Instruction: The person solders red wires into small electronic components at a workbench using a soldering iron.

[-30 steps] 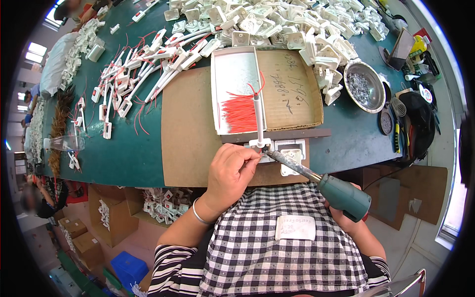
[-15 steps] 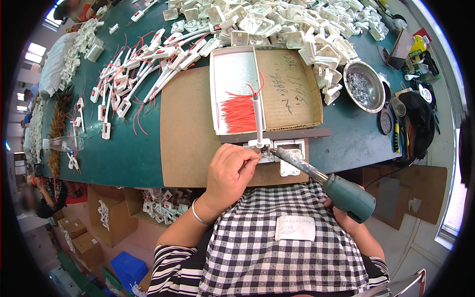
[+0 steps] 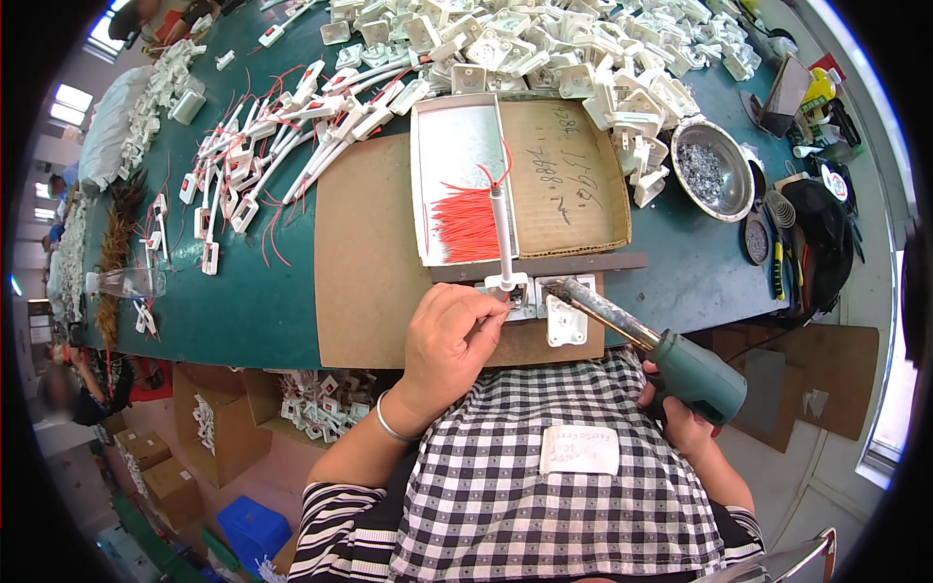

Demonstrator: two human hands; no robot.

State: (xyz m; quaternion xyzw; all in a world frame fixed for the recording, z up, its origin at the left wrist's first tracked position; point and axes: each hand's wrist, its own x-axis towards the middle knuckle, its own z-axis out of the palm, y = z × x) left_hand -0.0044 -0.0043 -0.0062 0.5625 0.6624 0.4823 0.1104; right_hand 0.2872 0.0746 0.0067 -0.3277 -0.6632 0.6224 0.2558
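**Soldering iron point(image 3: 671, 352) shifted right, clear of the white tubular fitting point(image 3: 502, 233)**

Compared with the earlier frames, its tip has drawn away from the fitting's base. Right hand point(image 3: 685, 428): grip closed about the green handle from below, partly hidden by it. Left hand point(image 3: 452, 330): grip drawn into a pinch, fingertips at the fitting's base; whether anything lies between them is too small to tell. Fitting stands nearly upright before the brown bar point(image 3: 583, 263), red leads showing at its top. A white square part point(image 3: 567, 325) lies just below the iron's tip. Beyond the bar, a cardboard tray point(image 3: 573, 233) carries red wires point(image 3: 466, 228); white parts point(image 3: 544, 49) are heaped behind it on the green desk point(image 3: 719, 267).
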